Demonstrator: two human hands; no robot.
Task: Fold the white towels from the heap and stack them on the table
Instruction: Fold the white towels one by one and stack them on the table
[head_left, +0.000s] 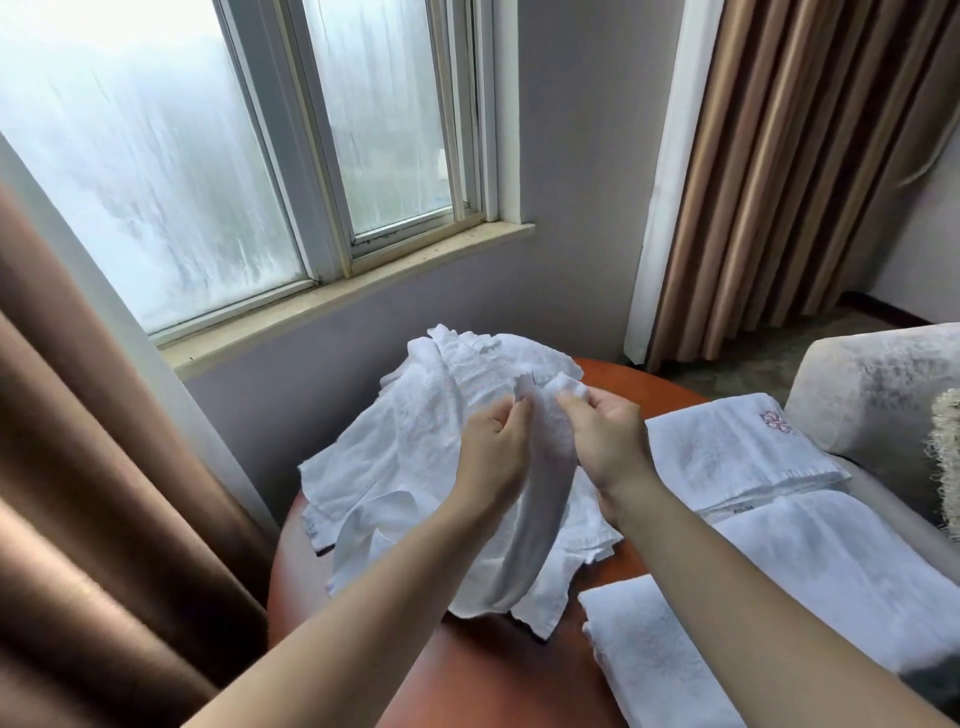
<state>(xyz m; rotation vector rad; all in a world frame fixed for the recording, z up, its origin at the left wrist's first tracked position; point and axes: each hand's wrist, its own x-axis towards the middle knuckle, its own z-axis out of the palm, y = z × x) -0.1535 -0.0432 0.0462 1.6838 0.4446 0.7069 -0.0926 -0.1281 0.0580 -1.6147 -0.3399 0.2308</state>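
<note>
A loose heap of white towels (415, 441) lies on the round reddish-brown table (498, 670). Above the heap hangs one white towel (535, 499), drooping in a long fold between my hands. My left hand (493, 447) pinches its upper edge on the left, and my right hand (608, 436) pinches the edge close beside it on the right. Folded white towels sit on the table's right side: one with a pink embroidered mark (737, 452), a larger one (841, 571) in front of it, and another (654, 660) nearest me.
A light armchair (872, 384) stands right of the table, touching the folded towels. Brown curtains hang at the left (104, 493) and back right (800, 156). A window with a stone sill (332, 291) is behind the table.
</note>
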